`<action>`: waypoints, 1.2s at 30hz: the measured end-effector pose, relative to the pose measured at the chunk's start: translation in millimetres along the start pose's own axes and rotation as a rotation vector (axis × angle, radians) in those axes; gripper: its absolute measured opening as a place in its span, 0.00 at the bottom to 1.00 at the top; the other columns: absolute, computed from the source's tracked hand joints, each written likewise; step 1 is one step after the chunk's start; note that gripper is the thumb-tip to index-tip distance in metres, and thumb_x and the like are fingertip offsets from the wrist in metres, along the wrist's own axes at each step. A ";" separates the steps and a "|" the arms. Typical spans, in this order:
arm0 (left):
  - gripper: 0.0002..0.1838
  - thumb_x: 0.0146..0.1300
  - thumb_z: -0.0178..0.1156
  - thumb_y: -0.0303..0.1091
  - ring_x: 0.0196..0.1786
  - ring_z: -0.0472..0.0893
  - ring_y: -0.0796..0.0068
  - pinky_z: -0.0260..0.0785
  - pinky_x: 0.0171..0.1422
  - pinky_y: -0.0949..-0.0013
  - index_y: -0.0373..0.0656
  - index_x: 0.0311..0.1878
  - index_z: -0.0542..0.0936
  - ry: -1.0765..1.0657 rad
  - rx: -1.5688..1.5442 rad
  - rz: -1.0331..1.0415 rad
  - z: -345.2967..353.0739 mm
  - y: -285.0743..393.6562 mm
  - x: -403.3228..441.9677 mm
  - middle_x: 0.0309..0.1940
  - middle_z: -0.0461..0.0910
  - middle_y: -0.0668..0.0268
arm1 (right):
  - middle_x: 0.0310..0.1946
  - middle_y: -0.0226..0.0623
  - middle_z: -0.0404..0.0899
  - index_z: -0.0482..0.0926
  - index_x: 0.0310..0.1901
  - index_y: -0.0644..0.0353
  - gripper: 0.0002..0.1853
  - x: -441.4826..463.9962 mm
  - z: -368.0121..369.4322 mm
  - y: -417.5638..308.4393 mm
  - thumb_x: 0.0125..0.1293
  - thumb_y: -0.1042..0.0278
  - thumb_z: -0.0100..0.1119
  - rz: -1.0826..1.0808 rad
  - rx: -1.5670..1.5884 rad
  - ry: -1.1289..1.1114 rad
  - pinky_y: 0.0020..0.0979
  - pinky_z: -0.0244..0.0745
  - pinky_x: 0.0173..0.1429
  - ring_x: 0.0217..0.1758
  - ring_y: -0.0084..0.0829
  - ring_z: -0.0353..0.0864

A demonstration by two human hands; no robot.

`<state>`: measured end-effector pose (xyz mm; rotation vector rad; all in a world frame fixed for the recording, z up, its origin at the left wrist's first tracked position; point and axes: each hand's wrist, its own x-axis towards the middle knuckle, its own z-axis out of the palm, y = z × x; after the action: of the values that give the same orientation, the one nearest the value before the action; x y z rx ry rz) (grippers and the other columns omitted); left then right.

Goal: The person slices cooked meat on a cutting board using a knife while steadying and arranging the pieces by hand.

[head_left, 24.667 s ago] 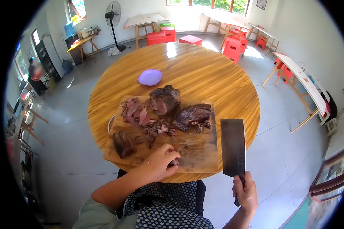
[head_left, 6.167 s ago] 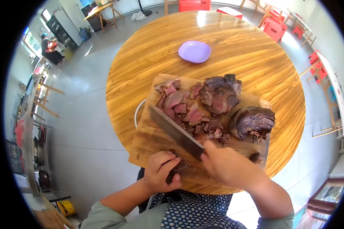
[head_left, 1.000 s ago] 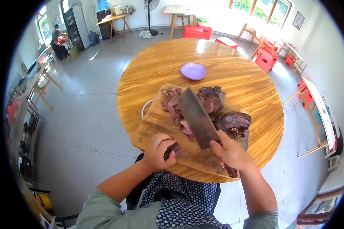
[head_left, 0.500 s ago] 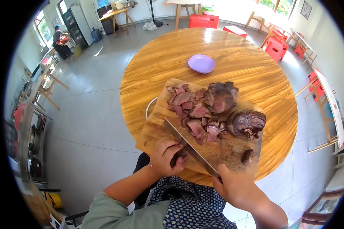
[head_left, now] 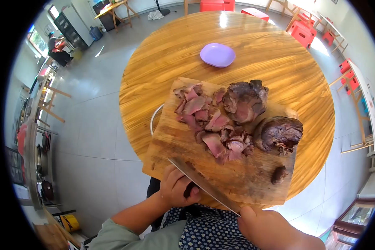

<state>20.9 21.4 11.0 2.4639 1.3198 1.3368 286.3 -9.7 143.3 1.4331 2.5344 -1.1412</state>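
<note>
My right hand (head_left: 264,227) is closed around the handle of a large knife (head_left: 208,187), its blade slanting up and left across the near side of the cutting board (head_left: 162,143). Beside the blade, my left hand (head_left: 177,185) curls its fingers over a dark piece of cooked meat (head_left: 190,189), mostly hidden by the fingers and knife. Pink-brown meat slices (head_left: 196,106) lie heaped on the board's far left and middle. Two big dark chunks, one cut open (head_left: 246,102) and one rounded (head_left: 279,133), sit to the right. A small meat end (head_left: 279,175) rests near the right edge.
A purple plate (head_left: 218,55) stands on the round wooden table (head_left: 171,50) beyond the board. Red stools (head_left: 301,33) and side tables line the room's right and back. Another person (head_left: 57,48) is at the far left. A metal counter (head_left: 33,166) runs along the left.
The view has tilted down and come closer to the board. My knife blade now lies lower, nearer the board's front edge, with my left hand still holding the piece of meat.
</note>
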 end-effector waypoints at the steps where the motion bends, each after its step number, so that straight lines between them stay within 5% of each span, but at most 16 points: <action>1: 0.17 0.53 0.65 0.34 0.49 0.81 0.49 0.76 0.54 0.54 0.36 0.45 0.84 0.000 -0.007 0.007 0.7 -1.4 -1.2 0.49 0.81 0.54 | 0.37 0.64 0.80 0.66 0.54 0.69 0.13 -2.7 -11.8 -5.9 0.69 0.76 0.46 0.116 0.014 -0.156 0.55 0.78 0.43 0.39 0.64 0.83; 5: 0.16 0.55 0.64 0.35 0.50 0.81 0.52 0.76 0.53 0.56 0.36 0.46 0.83 -0.014 -0.061 -0.011 4.8 -5.7 -9.2 0.51 0.80 0.55 | 0.41 0.66 0.79 0.65 0.57 0.69 0.16 -10.7 -37.4 -14.4 0.69 0.75 0.45 0.314 0.129 -0.383 0.56 0.79 0.43 0.41 0.63 0.84; 15: 0.17 0.56 0.64 0.37 0.48 0.82 0.55 0.78 0.50 0.58 0.36 0.46 0.84 -0.057 -0.079 -0.052 0.8 -6.3 -3.3 0.49 0.82 0.57 | 0.45 0.67 0.78 0.66 0.55 0.69 0.15 33.0 -50.8 -15.8 0.69 0.75 0.46 0.354 0.151 -0.532 0.55 0.79 0.44 0.41 0.63 0.83; 20: 0.18 0.55 0.64 0.37 0.43 0.83 0.54 0.78 0.48 0.57 0.37 0.46 0.84 0.006 -0.061 -0.037 1.3 -6.6 -0.4 0.47 0.82 0.56 | 0.25 0.59 0.81 0.66 0.45 0.63 0.12 68.9 -49.7 -9.6 0.75 0.64 0.54 0.214 0.110 -0.369 0.60 0.75 0.33 0.28 0.64 0.81; 30: 0.15 0.56 0.63 0.36 0.43 0.82 0.51 0.77 0.49 0.57 0.37 0.44 0.82 0.094 -0.023 0.007 2.4 -2.6 6.3 0.44 0.81 0.54 | 0.26 0.64 0.80 0.65 0.48 0.64 0.13 73.0 -25.4 -0.5 0.77 0.61 0.51 0.059 0.162 -0.119 0.61 0.74 0.38 0.32 0.69 0.80; 36: 0.17 0.50 0.64 0.33 0.45 0.81 0.50 0.77 0.53 0.55 0.36 0.44 0.81 0.160 -0.021 0.018 3.7 -0.6 5.4 0.44 0.80 0.55 | 0.22 0.55 0.79 0.65 0.49 0.62 0.12 21.2 -23.5 0.7 0.78 0.61 0.48 0.235 -0.006 -0.209 0.57 0.76 0.37 0.28 0.65 0.81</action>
<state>24.6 26.8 12.0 2.4046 1.3092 1.5731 282.1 20.3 152.8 1.4757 2.1634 -1.1730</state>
